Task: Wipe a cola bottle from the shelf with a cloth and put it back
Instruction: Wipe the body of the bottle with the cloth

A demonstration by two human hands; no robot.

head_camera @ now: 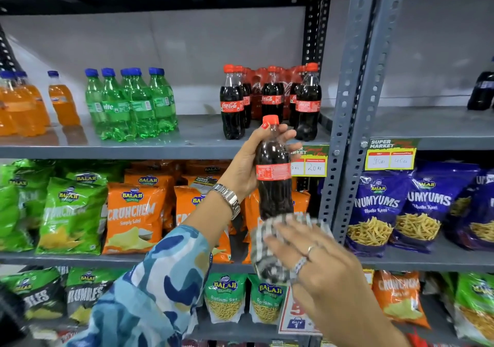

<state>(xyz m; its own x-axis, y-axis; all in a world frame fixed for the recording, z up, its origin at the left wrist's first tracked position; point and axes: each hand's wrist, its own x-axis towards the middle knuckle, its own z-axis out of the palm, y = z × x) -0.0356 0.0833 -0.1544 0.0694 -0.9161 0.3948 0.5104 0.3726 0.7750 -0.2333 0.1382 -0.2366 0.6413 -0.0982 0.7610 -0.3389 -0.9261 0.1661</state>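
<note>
My left hand (247,165) grips a small cola bottle (274,183) with a red cap and red label, held upright in front of the shelf. Its fingers wrap the upper half below the cap. My right hand (318,263) presses a grey-and-white checked cloth (263,250) against the bottom of the bottle; the hand and cloth look blurred. The bottle's base is hidden by the cloth. More cola bottles (270,100) stand on the grey shelf (187,143) just above the held one.
Green soda bottles (131,103) and orange soda bottles (26,106) stand to the left on the same shelf. A grey perforated upright (347,111) rises at the right. Snack bags (133,213) fill the lower shelves. Price tags (310,163) hang on the shelf edge.
</note>
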